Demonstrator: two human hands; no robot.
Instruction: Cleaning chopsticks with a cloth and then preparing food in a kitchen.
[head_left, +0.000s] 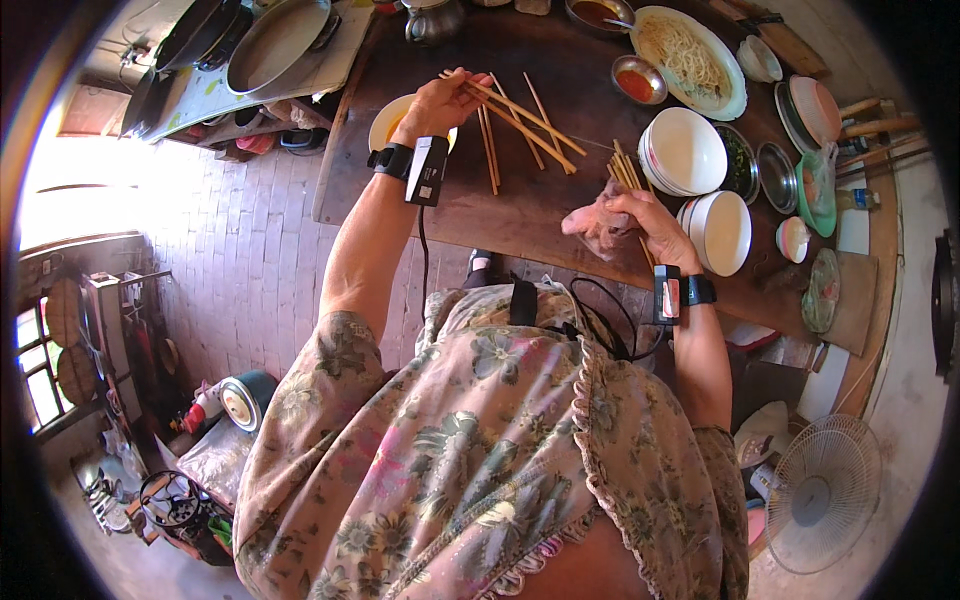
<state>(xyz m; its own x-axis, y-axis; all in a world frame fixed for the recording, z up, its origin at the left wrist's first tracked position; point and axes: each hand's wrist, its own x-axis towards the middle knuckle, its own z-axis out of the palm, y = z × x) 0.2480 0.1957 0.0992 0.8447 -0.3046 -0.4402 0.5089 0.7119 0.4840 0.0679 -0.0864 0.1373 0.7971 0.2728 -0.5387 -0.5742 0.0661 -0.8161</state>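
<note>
My left hand (444, 101) holds a pair of wooden chopsticks (529, 116) above the dark wooden table (420, 217). Under that wrist, a bowl with yellowish contents (384, 124) is partly hidden. More chopsticks (489, 154) lie on the wood beside the held pair. At the table's near edge, my right hand (649, 225) grips a bundle of chopsticks (624, 166) together with a crumpled pinkish cloth (600, 221). Right of that hand stand two stacks of white bowls, one farther (682, 150) and one nearer (716, 232).
An oval platter of noodles (686, 60), a small metal bowl of red sauce (637, 80) and a metal kettle (435, 21) stand farther back. A side table at the upper left bears a large pan (277, 45). A fan (817, 499) stands at the lower right.
</note>
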